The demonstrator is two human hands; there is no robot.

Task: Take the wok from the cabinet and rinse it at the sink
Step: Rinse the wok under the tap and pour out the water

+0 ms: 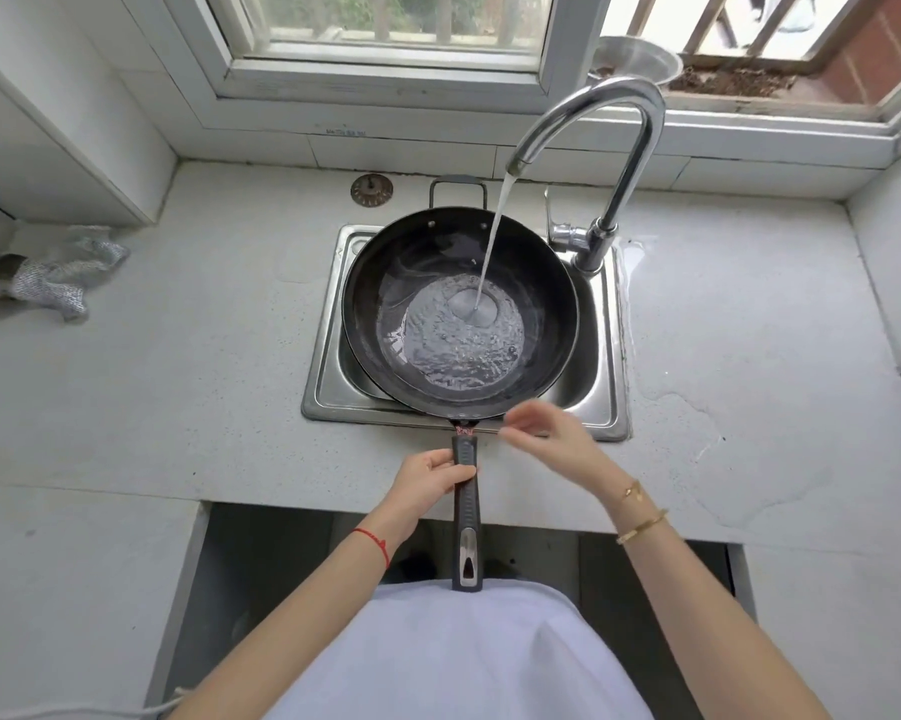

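A black wok [541, 283] rests over the steel sink [328, 366], its long black handle [466, 517] pointing toward me. Water streams from the curved chrome tap [614, 127] into the wok's middle, where a shallow pool ripples. My left hand [432, 483] grips the handle near the wok. My right hand [547, 433] hovers just above the sink's front rim beside the wok's near edge, fingers apart and blurred, holding nothing.
A silvery scouring cloth [58, 278] lies on the counter at far left. A round sink strainer [371, 190] sits behind the sink. A metal bowl [638, 59] stands on the window ledge. Wet patches mark the counter [749, 381] on the right. An open cabinet space [261, 563] is below.
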